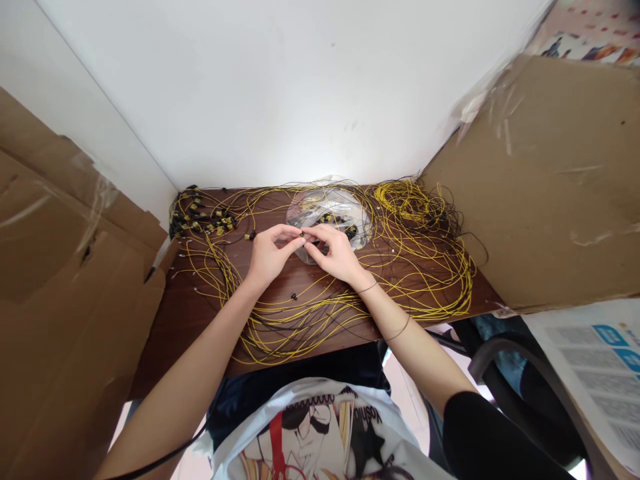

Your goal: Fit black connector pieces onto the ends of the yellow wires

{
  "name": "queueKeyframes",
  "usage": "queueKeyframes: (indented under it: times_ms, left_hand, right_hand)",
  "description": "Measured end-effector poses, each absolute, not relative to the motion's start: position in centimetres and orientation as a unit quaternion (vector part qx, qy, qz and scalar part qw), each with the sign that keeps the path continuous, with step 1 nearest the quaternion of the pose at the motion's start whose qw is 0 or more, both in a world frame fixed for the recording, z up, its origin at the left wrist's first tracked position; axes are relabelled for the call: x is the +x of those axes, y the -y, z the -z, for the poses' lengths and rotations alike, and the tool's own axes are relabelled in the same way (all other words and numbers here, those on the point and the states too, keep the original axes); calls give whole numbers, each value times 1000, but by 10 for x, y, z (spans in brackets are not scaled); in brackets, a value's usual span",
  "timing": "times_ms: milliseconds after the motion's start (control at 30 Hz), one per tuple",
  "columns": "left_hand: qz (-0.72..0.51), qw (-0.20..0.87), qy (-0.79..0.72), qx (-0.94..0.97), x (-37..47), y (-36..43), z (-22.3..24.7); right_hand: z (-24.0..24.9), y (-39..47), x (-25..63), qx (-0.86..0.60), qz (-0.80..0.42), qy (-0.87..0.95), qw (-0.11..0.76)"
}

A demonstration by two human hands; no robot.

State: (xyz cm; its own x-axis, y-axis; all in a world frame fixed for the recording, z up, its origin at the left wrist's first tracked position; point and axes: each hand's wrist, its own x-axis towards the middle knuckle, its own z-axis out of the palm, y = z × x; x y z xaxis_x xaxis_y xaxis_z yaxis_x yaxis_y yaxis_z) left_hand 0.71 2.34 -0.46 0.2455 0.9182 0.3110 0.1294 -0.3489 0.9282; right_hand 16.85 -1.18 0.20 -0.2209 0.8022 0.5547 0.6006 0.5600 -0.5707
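My left hand and my right hand meet over the middle of the table, thumbs and fingers pinched together. Between their fingertips is a small black-and-yellow connector, mostly covered by the fingers. Just behind them lies a clear plastic bag with black and yellow connector pieces inside. A thin dark wire crosses my right forearm. Nearer to me, a tiny black part rests on the wood. One loose connector lies left of my left hand.
Yellow and black wires loop around the brown table, bunched in a tangle at the back right. Several connectors are heaped at the back left. Cardboard walls stand at both sides, and a white wall behind.
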Motion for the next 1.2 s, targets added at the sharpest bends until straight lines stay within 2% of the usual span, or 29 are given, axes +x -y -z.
queueKeyframes:
  times_ms: [200,1200]
  left_hand:
    - [-475,420,-397,664,8,-22,2]
    - [-483,490,-382,617,10,-22,2]
  right_hand:
    - [-1,11,169,-460,-123,782,403]
    - [2,10,170,-456,-123,789,394]
